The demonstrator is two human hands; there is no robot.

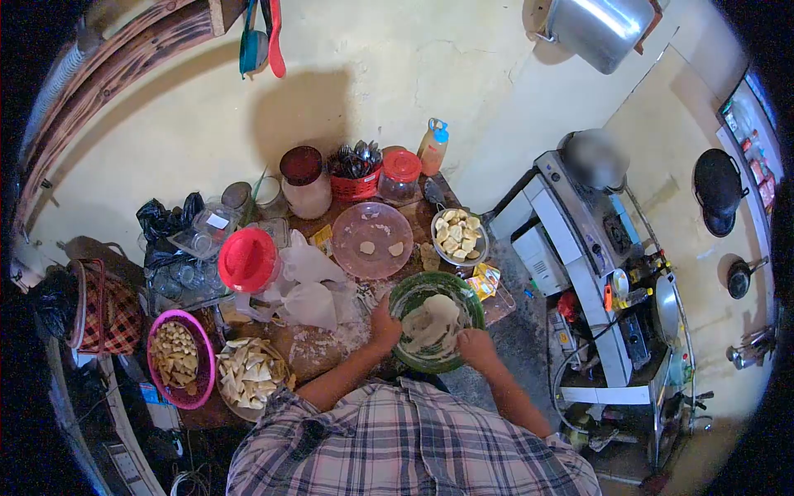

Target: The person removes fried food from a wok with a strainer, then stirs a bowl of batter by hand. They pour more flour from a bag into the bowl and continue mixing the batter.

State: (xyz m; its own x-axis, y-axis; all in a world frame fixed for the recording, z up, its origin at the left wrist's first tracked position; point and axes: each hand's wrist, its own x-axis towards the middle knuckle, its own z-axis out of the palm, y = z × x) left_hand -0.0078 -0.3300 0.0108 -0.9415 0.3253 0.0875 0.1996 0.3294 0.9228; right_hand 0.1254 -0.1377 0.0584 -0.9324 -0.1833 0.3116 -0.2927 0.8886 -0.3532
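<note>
A green bowl (419, 287) with a pale dough or batter (441, 314) smeared inside is in front of my chest at the table's edge. My left hand (385, 326) is closed on the bowl's left rim. At the lower right of the bowl, my right hand (477, 347) is curled shut; anything inside its fingers is hidden. Just beyond the bowl lies a pink plate (364, 225) with two small pale pieces on it. A bowl of cut pale chunks (457, 236) stands behind and to the right.
On the left are a pink basket (210, 364) of pale pieces and a bowl of white slices (248, 370). A red-lidded container (248, 259), plastic bags (310, 264), jars and a cutlery basket (356, 188) crowd the table. A stove (571, 194) with a pan is at right.
</note>
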